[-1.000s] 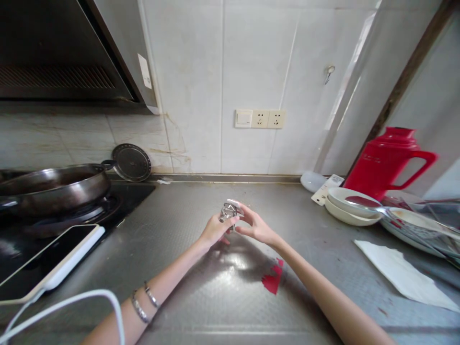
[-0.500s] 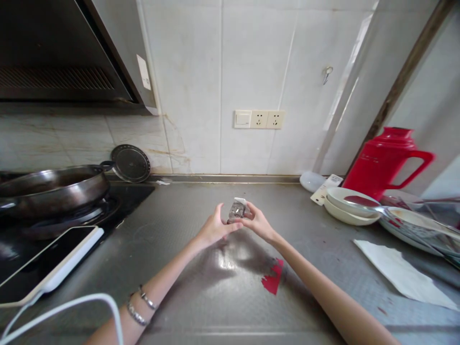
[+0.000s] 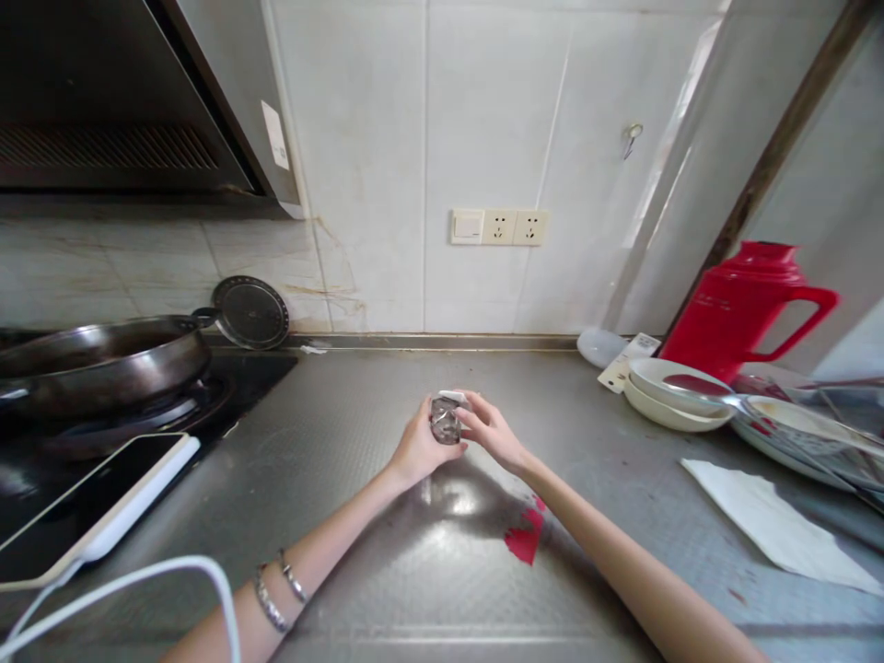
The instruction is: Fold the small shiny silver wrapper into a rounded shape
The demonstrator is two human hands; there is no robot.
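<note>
Over the middle of the metal counter, both hands are at a small clear, dark-tinted glass-like container (image 3: pixel 446 422) with a white piece (image 3: pixel 452 396) at its top. My left hand (image 3: pixel 416 447) is wrapped round its left side and lower edge, with the thumb beneath it. My right hand (image 3: pixel 494 431) has its fingers bent over the white piece and the container's right side, pinching there. What exactly the white piece is, I cannot make out. Two silvery bracelets (image 3: pixel 276 594) circle my left wrist.
A pan (image 3: pixel 103 364) sits on the hob at left, near a phone (image 3: pixel 89 506) with a white cable (image 3: pixel 152 562). At right stand stacked bowls (image 3: pixel 680 414), a red thermos jug (image 3: pixel 732 313) and a white paper sheet (image 3: pixel 773 525). A red scrap (image 3: pixel 523 539) lies near my right forearm.
My left hand has closed round the container, having been more open beside it. The container has come slightly left and lower, and my right fingers now reach over its top.
</note>
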